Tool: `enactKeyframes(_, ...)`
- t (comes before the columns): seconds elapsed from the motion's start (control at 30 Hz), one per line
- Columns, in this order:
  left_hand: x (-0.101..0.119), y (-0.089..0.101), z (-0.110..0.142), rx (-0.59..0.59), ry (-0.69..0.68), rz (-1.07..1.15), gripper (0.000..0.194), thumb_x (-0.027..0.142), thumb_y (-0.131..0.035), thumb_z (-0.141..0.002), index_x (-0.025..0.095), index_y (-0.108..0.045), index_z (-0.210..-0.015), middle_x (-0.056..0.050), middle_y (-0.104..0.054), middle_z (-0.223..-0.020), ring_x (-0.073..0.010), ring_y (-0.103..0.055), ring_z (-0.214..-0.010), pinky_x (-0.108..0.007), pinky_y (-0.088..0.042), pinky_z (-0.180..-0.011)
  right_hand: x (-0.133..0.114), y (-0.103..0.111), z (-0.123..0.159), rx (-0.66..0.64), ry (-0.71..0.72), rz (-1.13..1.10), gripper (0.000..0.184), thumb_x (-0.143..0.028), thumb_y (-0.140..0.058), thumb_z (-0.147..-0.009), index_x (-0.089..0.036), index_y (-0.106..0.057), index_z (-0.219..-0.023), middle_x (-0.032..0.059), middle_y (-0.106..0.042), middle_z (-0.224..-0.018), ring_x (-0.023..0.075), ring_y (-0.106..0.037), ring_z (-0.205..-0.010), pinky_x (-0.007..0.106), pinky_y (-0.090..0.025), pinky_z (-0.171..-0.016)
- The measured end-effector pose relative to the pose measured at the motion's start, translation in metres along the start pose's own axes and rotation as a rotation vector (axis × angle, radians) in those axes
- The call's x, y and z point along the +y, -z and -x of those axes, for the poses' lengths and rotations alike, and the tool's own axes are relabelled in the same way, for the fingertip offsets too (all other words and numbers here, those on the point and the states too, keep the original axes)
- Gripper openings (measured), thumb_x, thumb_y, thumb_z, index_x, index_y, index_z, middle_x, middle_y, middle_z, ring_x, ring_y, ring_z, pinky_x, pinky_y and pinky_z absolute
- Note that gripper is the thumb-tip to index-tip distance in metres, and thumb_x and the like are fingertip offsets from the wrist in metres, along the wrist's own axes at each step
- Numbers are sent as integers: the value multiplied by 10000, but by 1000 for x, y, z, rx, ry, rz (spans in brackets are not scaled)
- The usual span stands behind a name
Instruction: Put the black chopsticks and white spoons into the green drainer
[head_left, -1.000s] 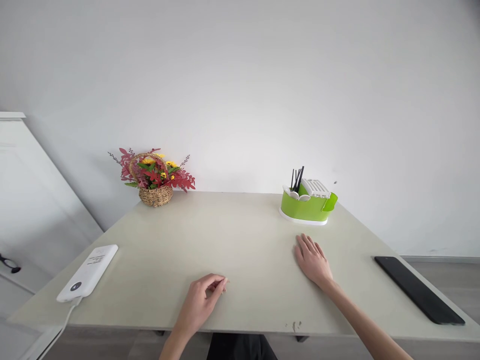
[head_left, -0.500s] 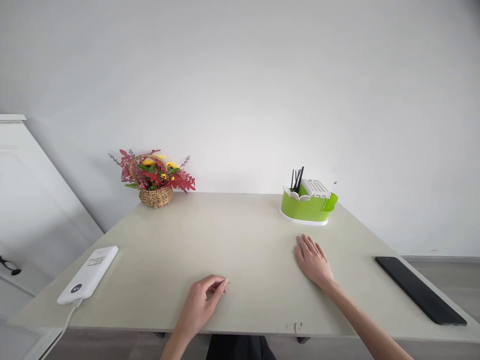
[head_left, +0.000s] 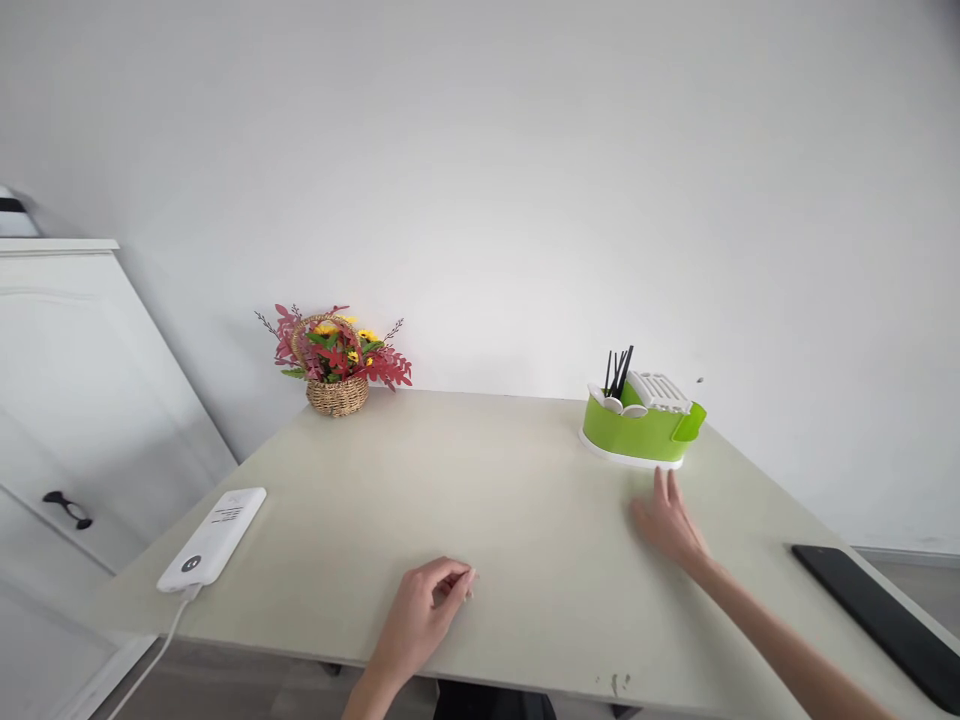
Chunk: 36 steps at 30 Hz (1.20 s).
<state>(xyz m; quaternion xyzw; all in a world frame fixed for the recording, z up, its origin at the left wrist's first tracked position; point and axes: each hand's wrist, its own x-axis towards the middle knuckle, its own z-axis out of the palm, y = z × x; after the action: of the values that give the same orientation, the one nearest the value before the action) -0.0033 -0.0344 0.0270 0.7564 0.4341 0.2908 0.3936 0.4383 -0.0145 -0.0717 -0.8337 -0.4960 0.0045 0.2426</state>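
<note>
Left of left hand [head_left: 421, 612], power bank [head_left: 213, 541], print [head_left: 227, 513] illegible

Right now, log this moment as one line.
left hand: curled, near front of table; right hand: open, before green utensil caddy; flower basket: back left; white power bank: front left, cabled

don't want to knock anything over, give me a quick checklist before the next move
1. Right hand without a visible object: ok, fingers spread.
2. Right hand not touching the green holder: cannot tell, fingertips appear right at its white base.
3. Left hand free: cannot tell, fingertips drawn together.
4. Green holder upright: ok.
5. Flower basket upright: ok.
6. White cable kept off the table edge: not ok, it hangs over.
</note>
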Motion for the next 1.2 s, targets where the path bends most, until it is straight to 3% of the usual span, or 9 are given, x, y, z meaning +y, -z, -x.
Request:
enactKeyframes(0.1, -1, 0, 0, -11, 1, 5, 386, 499, -511, -1020, 234, -751, -876, -41, -769, -864, -201, -703, -814, -256, -533, -762, 18, 18, -38, 36, -60, -17, 944, -514, -388, -925, -41, -16, -1652, 299, -46, -1708, 460, -227, -1550, 565, -356, -1153)
enactKeyframes(0.23, -3, 0, 1, -12, -18, 0, 385, 492, -503, -1028, 233, -751, -889, -46, -768, -865, -202, -705, -817, -258, -537, -773, 30, 32, -81, 7, -100, -44, 960, -497, -455, -876, -68, -93, -1654, 288, -295, -1627, 437, -359, -1490, 530, -404, -1117)
enactKeyframes(0.37, -4, -1, 2, -3, -25, 8, 371, 477, -512, -1030, 232, -749, -883, -43, -765, -854, -198, -705, -815, -253, -538, -766, 28, 30, -94, -37, -164, -69, 900, -476, -456, -858, -64, -234, -1627, 294, -480, -1476, 436, -515, -1357, 528, -460, -1044)
enactKeyframes(0.57, -5, -2, 2, -9, -25, -4, 391, 491, -497, -1035, 227, -744, -888, -46, -759, -858, -199, -695, -812, -257, -536, -759, 19, 30, -70, -30, -162, -77, 948, -474, -507, -837, -120, -171, -1649, 285, -345, -1576, 430, -602, -1239, 512, -523, -935)
enactKeyframes(0.73, -4, -1, 0, -28, 4, 4, 389, 508, -497, -1035, 227, -733, -906, -40, -756, -881, -203, -691, -826, -266, -529, -749, -3, 30, -45, -34, -117, -74, 944, -472, -531, -848, -160, -145, -1651, 276, -295, -1609, 394, -652, -1170, 470, -551, -881)
enactKeyframes(1.1, -1, -1, 0, -24, 33, 19, 391, 515, -513, -1025, 231, -752, -900, -38, -752, -874, -208, -688, -829, -276, -517, -758, -69, 27, 10, -61, 42, -157, 839, -382, -475, -901, -170, -165, -1652, 277, -168, -1686, 383, -557, -1354, 485, -492, -1014)
enactKeyframes(1.2, -1, 0, 0, -21, 32, 9, 393, 517, -520, -1020, 230, -752, -884, -39, -751, -866, -208, -687, -822, -274, -509, -742, -88, 25, 28, -77, 75, -187, 819, -366, -465, -911, -195, -163, -1653, 262, -147, -1699, 356, -588, -1325, 466, -508, -990)
